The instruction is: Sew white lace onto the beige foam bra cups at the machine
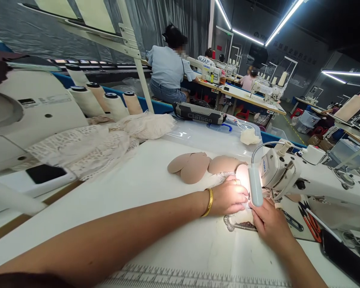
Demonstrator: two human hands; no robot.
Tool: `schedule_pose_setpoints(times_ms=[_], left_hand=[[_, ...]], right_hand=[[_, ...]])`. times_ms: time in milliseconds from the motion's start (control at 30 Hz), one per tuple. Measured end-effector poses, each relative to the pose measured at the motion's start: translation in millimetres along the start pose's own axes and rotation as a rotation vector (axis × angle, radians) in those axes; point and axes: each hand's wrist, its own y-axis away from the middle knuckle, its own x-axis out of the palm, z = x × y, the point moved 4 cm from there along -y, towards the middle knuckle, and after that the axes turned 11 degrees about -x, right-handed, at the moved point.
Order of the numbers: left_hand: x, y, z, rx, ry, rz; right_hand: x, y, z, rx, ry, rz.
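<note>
My left hand (230,196), with a gold bangle at the wrist, has its fingers bent and pressed together on pale fabric (241,217) under the sewing machine (276,170). Opposite it, my right hand (270,218) pinches the same fabric close to the needle area. A small lamp (255,187) hides the needle and part of the fingertips. Beige molded bra cups (195,168) lie in a row behind my left hand. The nearest cup is brightly lit beside the lamp, and some lace shows below the row.
Orange-handled scissors (311,222) and a black phone (345,256) lie at the right. A printed ruler strip (180,276) runs along the front edge. Cream lace (108,144) and thread cones (87,100) are at the left. A co-worker (171,68) sits beyond the table.
</note>
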Motion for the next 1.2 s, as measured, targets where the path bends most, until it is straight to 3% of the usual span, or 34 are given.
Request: schedule_pose_setpoints(times_ms=[267, 433, 533, 600, 733, 800, 867, 933, 967, 1000, 1033, 1100, 1200], left_hand=[[2.5, -3.5, 1.5, -0.054, -0.155, -0.054], [8.0, -6.9, 4.6, -0.138, -0.227, -0.017], [1.8, -1.7, 8.8, -0.204, -0.207, -0.015], [-8.3, 11.1, 5.0, -0.187, -0.16, -0.02], [-39.1, 57.4, -30.1, -0.13, 0.14, -0.133], [-49.4, 83.1, -54.0, -0.239, 0.317, -0.172], [-45.2, 105.2, -74.9, -0.473, 0.61, -0.045], [-27.7, 122.6, -95.0, -0.729, 1.068, 0.237], [-20.3, 128.4, -102.8, -0.85, 1.312, 0.311], [-15.1, 131.5, -107.2, -0.959, 1.537, 0.306], [-12.1, 132.1, -107.5, -1.054, 1.725, 0.215], [-10.9, 128.7, -99.1, -1.157, 1.937, -0.11], [-12.7, 119.6, -83.4, -1.15, 1.97, -0.506]], right_hand=[[-0.5, -2.4, -2.3, -0.02, 0.033, -0.036], [-2.9, -4.1, -2.0, -0.009, -0.032, -0.106], [-3.5, -4.5, 0.9, 0.091, -0.2, -0.131], [-0.6, -5.9, 5.6, 0.244, -0.438, -0.131], [12.6, -14.9, 29.1, 0.572, -1.082, -0.211], [16.2, -21.9, 43.8, 0.656, -1.277, -0.319], [18.0, -27.4, 57.4, 0.704, -1.373, -0.413], [18.9, -29.8, 69.4, 0.735, -1.425, -0.473], [19.2, -29.4, 74.7, 0.746, -1.444, -0.49], [19.6, -27.9, 79.6, 0.752, -1.459, -0.504], [20.0, -25.3, 83.8, 0.752, -1.474, -0.518], [21.8, -17.3, 91.3, 0.731, -1.508, -0.52], [26.1, -1.7, 99.5, 0.696, -1.551, -0.51]])
